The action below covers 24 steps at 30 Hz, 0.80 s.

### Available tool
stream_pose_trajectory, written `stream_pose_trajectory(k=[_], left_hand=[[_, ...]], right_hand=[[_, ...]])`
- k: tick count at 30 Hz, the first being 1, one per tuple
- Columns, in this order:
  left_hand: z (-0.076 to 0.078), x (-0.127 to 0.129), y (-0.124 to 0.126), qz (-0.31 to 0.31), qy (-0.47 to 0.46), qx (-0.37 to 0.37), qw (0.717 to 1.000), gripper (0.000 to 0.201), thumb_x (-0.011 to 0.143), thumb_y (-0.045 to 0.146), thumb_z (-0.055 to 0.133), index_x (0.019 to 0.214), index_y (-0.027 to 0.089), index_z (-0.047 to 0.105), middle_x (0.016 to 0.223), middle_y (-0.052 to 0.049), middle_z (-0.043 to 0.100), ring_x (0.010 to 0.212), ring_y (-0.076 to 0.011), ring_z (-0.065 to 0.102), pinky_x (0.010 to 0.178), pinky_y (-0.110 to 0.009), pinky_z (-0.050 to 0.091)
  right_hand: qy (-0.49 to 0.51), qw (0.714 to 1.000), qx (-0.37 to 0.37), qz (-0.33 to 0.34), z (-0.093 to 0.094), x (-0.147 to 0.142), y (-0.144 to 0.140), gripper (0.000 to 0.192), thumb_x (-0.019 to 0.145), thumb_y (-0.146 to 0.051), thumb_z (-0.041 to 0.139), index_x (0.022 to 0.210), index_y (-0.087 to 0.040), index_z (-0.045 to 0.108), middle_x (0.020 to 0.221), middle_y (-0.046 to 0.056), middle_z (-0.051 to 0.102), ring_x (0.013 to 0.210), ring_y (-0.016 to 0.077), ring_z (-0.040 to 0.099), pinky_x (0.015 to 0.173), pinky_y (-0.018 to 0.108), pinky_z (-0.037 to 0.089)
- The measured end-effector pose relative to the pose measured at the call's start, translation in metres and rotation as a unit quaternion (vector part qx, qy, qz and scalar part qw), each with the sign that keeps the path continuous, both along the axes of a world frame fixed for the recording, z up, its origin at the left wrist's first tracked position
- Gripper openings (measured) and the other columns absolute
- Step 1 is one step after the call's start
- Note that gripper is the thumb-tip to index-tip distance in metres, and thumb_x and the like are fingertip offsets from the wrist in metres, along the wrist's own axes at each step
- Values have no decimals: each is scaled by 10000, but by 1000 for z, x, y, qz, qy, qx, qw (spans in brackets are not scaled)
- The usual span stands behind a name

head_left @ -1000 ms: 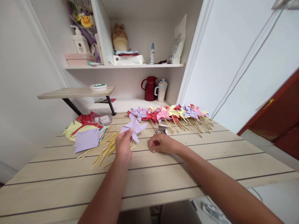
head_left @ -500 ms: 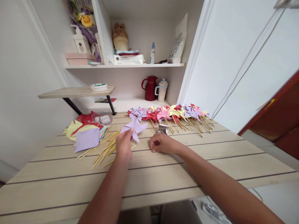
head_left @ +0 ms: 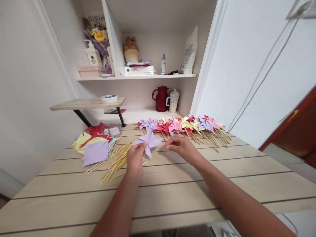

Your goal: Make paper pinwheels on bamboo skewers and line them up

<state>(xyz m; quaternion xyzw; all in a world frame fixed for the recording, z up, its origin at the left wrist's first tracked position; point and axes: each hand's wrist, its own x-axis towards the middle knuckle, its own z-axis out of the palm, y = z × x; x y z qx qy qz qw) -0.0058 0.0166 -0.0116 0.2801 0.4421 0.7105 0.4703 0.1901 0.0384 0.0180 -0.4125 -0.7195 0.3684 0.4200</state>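
Observation:
My left hand (head_left: 135,158) holds a lilac paper pinwheel (head_left: 149,142) by its lower blade, just above the wooden table (head_left: 172,184). My right hand (head_left: 181,147) is raised beside the pinwheel, fingers pinched close to its right blade tip; whether something small sits between the fingers I cannot tell. A loose pile of thin wooden sticks (head_left: 116,157) lies under and left of my left hand.
A row of finished pinwheels on sticks (head_left: 184,126) lies along the far table edge. Cut paper squares (head_left: 95,146) in lilac, yellow and red sit at the left. A small clear box (head_left: 113,131), a red jug (head_left: 161,98) and a mug (head_left: 173,100) stand behind.
My right hand lifted off the table and moved up toward the pinwheel's right side. The camera tilted, so everything sits lower in the picture. My left hand keeps its hold.

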Motion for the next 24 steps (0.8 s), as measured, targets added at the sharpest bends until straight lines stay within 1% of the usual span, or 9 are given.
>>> stream_pose_trajectory(k=[2,4,6,10,13,16,19,21,24], left_hand=[[2,2,-2,2,30,5,1000,290,553,327,872,735,132,759,728,-54,744,656,-143,645,672,-260,489],[5,5,-4,9,68,7,998,267,583,330,855,740,135,763,726,-52,746,665,-152,652,675,-264,491],[8,7,-5,16,103,10,994,248,603,327,842,746,139,765,726,-49,747,682,-163,660,683,-270,496],[9,12,-7,12,163,45,986,213,655,323,809,782,155,774,765,-47,754,723,-171,664,709,-275,501],[8,13,-8,13,196,72,978,193,684,323,796,798,168,778,784,-43,753,745,-171,663,728,-273,502],[8,15,-9,17,182,71,981,201,683,323,806,813,172,781,783,-42,756,747,-166,665,737,-268,506],[11,17,-10,17,129,59,990,232,648,331,840,801,166,781,785,-49,761,750,-169,677,736,-267,514],[14,18,-11,15,98,57,993,247,626,330,858,788,160,779,795,-55,765,755,-173,686,738,-270,520],[17,20,-14,11,78,56,995,254,626,318,859,800,151,779,815,-63,770,761,-170,691,744,-270,523]], right_hand=[[48,999,-1,-17,3,-1,-2,136,729,-326,733,725,-192,710,728,17,696,709,175,608,687,293,452],[88,996,-5,-18,5,-4,-4,153,730,-341,746,747,-192,715,737,19,696,707,175,607,685,298,456],[113,993,9,-15,7,-7,-8,146,741,-336,745,753,-194,714,744,19,696,714,175,607,688,299,460],[106,991,80,-27,12,-10,-15,105,782,-294,721,725,-209,701,753,18,695,733,180,606,700,306,462],[96,987,127,-36,14,-11,-18,97,795,-277,719,716,-223,707,847,34,700,850,206,625,793,337,481],[89,985,143,-47,13,-11,-18,82,791,-299,743,734,-240,735,993,53,669,1008,236,612,924,391,468],[90,983,151,-53,12,-11,-19,80,786,-325,763,750,-253,758,1125,66,620,1138,261,570,1016,431,433],[95,982,155,-55,12,-12,-19,75,786,-328,769,753,-260,764,1187,65,601,1186,268,549,1049,446,414],[94,982,158,-52,12,-13,-21,53,792,-312,770,758,-271,771,1228,59,594,1207,267,540,1069,456,403]])
